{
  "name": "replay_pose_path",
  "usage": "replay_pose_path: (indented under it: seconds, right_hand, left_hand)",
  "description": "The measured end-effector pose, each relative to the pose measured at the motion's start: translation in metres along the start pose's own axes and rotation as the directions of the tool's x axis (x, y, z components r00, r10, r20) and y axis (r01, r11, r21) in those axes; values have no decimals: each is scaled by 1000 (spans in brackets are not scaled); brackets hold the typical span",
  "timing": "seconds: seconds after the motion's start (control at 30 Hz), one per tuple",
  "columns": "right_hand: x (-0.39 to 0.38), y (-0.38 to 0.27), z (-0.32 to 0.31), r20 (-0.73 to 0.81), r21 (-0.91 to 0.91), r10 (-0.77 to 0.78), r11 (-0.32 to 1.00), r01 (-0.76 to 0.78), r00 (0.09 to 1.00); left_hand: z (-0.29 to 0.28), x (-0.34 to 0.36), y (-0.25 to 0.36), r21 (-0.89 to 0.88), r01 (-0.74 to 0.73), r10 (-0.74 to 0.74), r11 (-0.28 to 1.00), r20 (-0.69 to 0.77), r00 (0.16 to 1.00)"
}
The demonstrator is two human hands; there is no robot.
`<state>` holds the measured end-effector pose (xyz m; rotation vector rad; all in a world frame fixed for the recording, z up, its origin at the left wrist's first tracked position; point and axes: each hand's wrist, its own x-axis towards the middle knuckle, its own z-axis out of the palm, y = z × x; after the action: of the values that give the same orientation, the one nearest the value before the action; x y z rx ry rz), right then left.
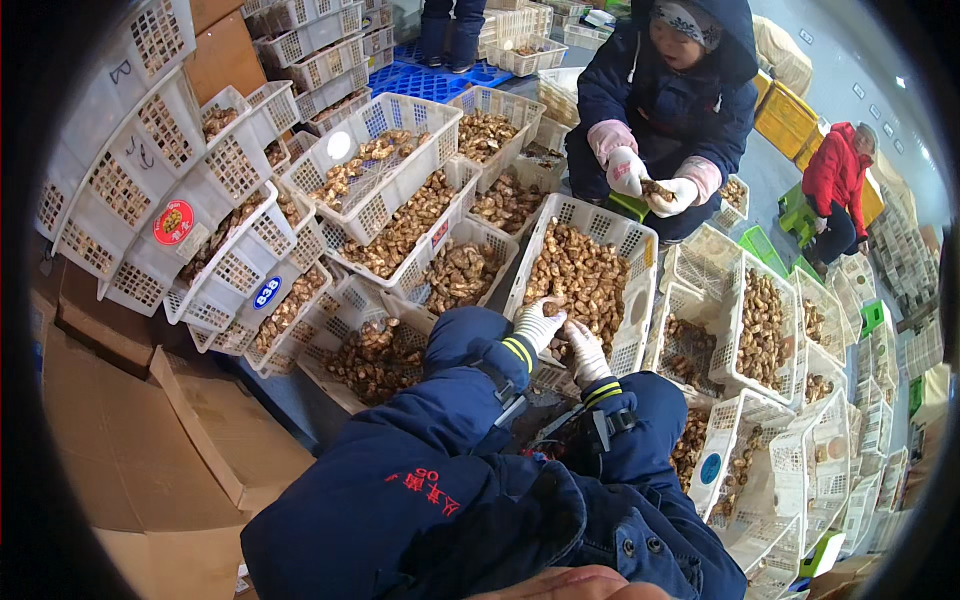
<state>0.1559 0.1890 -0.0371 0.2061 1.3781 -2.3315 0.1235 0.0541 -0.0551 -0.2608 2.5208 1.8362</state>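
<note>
Both my hands work low over the near end of a white plastic crate (641, 290) heaped with brown-and-cream mushrooms (585, 265). My left hand (536, 324), in a white knit glove, has its fingers closed round a mushroom (554, 309). Close by on the right, my right hand (588, 352), gloved the same way, curls its fingers; what they hold is mostly hidden. Dark blue sleeves with yellow stripes cover my forearms. To the left of my hands stand a crate of larger mushrooms (462, 272) and another with mushrooms in a clear bag (372, 350).
Across the crate, a co-worker (665, 110) in white gloves holds a mushroom (657, 191). Stacked white crates (140, 170) rise at left, above cardboard (150, 430). More mushroom crates (762, 330) line the right. A person in red (838, 185) sits farther back. A blue pallet (425, 78) lies behind.
</note>
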Motion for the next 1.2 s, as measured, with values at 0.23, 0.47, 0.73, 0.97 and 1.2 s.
replay_pose_path:
  seconds: [0.23, 0.47, 0.73, 0.97, 1.2]
  right_hand:
    - [17, 15, -10, -134, -167, -150, 978, 127, 980]
    - [30, 20, -41, -158, -315, -267, 926, 208, 951]
    - [30, 20, -38, -152, -336, -212, 929, 151, 965]
    - [20, 14, -27, -166, -333, -153, 939, 90, 974]
    - [21, 15, -28, -140, -271, -152, 956, 110, 978]
  left_hand:
    - [-4, 14, -41, -380, 116, -105, 918, 50, 993]
    - [-1, -2, 6, -583, 321, -199, 746, 266, 943]
    - [-7, -6, 14, -521, 406, -239, 751, 358, 902]
    - [-6, -3, 4, -505, 406, -235, 762, 368, 900]
    - [-5, -2, 0, -518, 377, -197, 768, 369, 908]
